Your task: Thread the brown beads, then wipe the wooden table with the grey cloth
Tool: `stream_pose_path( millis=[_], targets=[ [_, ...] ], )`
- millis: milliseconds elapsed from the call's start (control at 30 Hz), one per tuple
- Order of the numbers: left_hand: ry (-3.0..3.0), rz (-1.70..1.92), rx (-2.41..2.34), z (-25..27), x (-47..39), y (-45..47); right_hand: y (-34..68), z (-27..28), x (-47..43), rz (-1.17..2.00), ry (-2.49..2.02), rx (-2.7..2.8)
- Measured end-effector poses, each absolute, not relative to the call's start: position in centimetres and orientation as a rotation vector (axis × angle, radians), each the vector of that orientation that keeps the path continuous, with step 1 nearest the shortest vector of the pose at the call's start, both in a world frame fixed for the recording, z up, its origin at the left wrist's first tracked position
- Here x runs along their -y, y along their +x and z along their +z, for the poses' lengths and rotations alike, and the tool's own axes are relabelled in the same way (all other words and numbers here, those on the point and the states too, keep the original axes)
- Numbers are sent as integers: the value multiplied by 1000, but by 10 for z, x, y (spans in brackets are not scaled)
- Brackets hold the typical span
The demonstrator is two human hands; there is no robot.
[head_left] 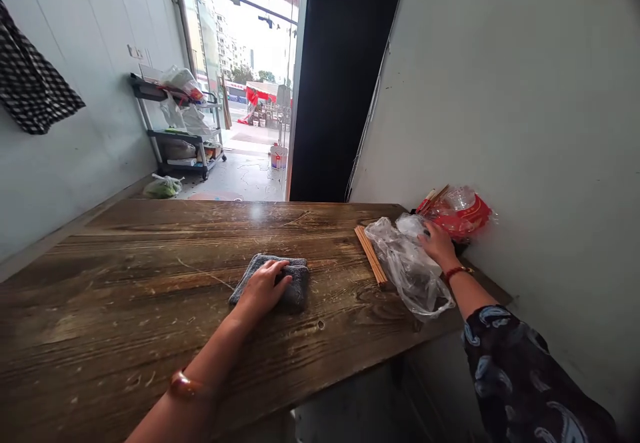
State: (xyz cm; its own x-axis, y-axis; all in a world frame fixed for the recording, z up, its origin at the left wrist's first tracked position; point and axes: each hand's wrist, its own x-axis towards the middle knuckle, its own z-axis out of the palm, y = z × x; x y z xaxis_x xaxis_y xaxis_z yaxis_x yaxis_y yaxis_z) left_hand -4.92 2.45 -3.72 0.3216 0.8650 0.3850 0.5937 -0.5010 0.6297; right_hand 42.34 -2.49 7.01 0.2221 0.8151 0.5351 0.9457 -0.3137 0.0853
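Note:
My left hand [264, 285] is on a folded grey cloth [296, 289] on the wooden table [150, 323]. Its fingers bend over the cloth's top, with the thumb set apart on the right. At the table's right end, my right hand [438, 245] has its fingers closed at the upper edge of a crumpled clear plastic bag [413, 266]; its fingertips are partly hidden. A bundle of thin brown wooden sticks [371, 256] lies along the bag's left side. Just beyond my right hand is a red package [463, 219] with clear wrapping.
A white wall [520, 109] borders the table's right side. Past the far edge stand a dark panel [345, 83] and an open doorway. A shelf cart [175, 136] loaded with bags is at the left, with a bag of greens [164, 187] on the floor.

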Motion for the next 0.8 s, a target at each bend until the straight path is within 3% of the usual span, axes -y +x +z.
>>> stream_pose_path(
  millis=[200,400,567,800],
  targets=[
    [2095,1162,-1241,-35,-22,-49,380,82,5,-681,-1994,1727],
    [1894,1360,-1265,-30,-25,-54,216,36,15,-269,-1530,2142],
    [1747,1556,-1354,-27,-31,-63,97,0,22,-95,-1417,2498],
    [1696,1581,-1407,-29,-37,-69,71,-14,19,44,-1599,2561]
  ],
)
